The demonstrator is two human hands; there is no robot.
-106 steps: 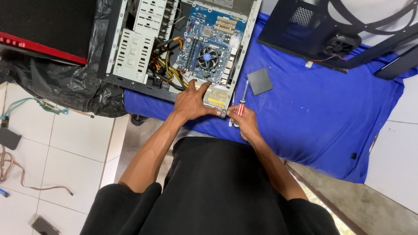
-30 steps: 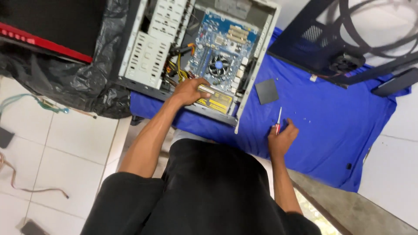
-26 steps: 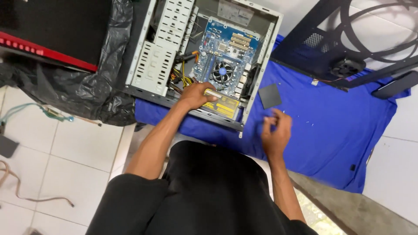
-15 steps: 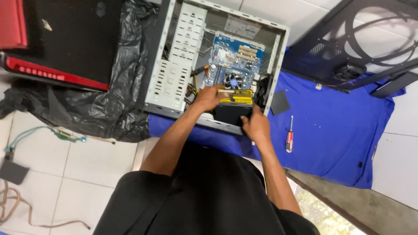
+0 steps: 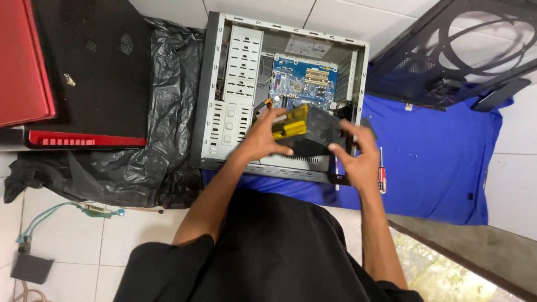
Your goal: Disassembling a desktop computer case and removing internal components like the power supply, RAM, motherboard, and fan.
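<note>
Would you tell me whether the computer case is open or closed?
Open: the computer case has no side panel, exposing the blue motherboard.

A white tiled floor is seen carrying everything. A blue cloth is spread on it toward 3 o'clock, and an open computer case is laid on its side at 12 o'clock, partly on that cloth. A red-handled screwdriver is laid on the cloth just right of the case. A black side panel is placed at 1 o'clock, overlapping the cloth's far edge. A black plastic sheet is spread at 9 to 10 o'clock, with a red-and-black case on it. A green cable and a small grey box are found at 8 o'clock.
</note>
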